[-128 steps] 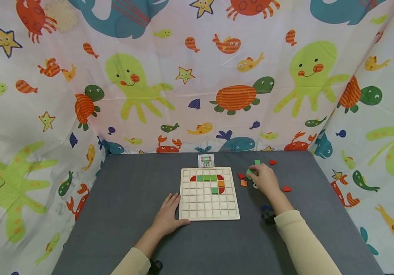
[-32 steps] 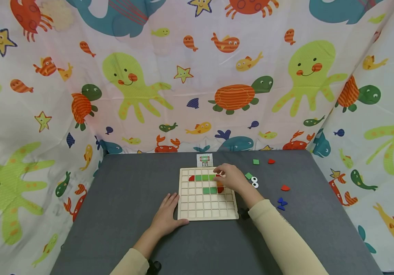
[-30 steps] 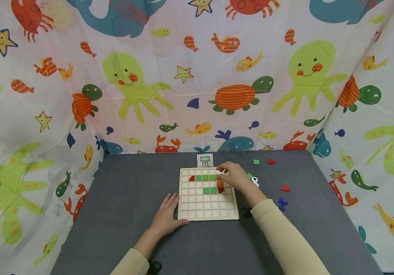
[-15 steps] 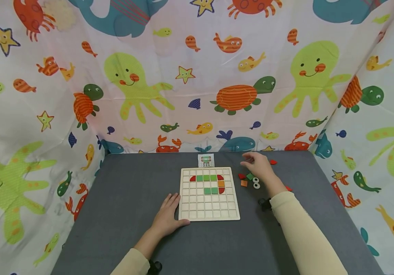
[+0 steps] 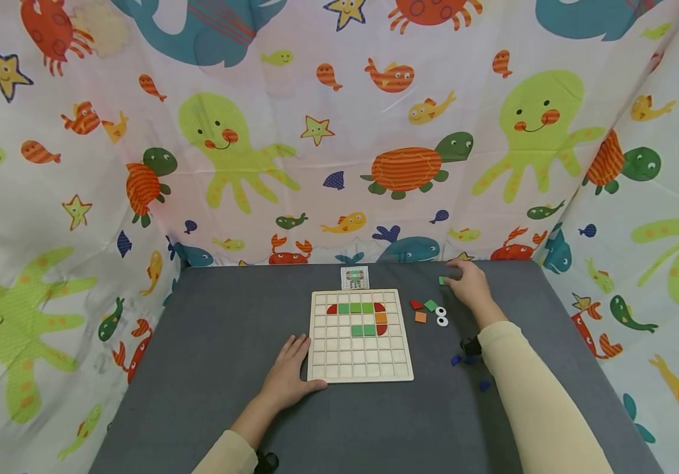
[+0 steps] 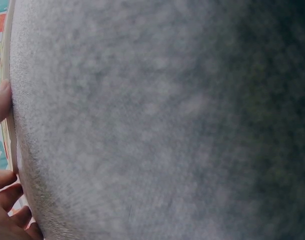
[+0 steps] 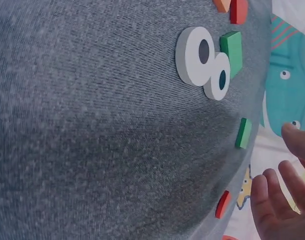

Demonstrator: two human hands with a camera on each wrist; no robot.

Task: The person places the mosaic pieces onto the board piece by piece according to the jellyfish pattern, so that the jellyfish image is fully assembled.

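My left hand [image 5: 288, 372] rests at the near left corner of the pale grid board [image 5: 339, 352], fingers along its left side and thumb on the front edge. On the board lie red rounded pieces [image 5: 381, 329], several green squares [image 5: 355, 308] and an orange square [image 5: 380, 318]. My right hand [image 5: 470, 288] hovers at the far right, beside a loose green square [image 5: 443, 281]. In the right wrist view its thumb and fingers [image 7: 274, 192] stand apart with nothing between them, above that green square [image 7: 243, 133] and a red piece [image 7: 223, 204].
A small picture card [image 5: 354, 277] lies behind the board. Right of the board are a red piece [image 5: 416, 305], a green square [image 5: 430, 305], an orange square [image 5: 420, 317] and two white eye discs [image 5: 442, 321]. Blue pieces [image 5: 484, 386] lie near the right sleeve. A printed curtain [image 5: 339, 197] stands behind.
My right hand has left the board and moved right to the far loose green square. A second green square has joined the lower row since the earliest frame. My left hand stays put.
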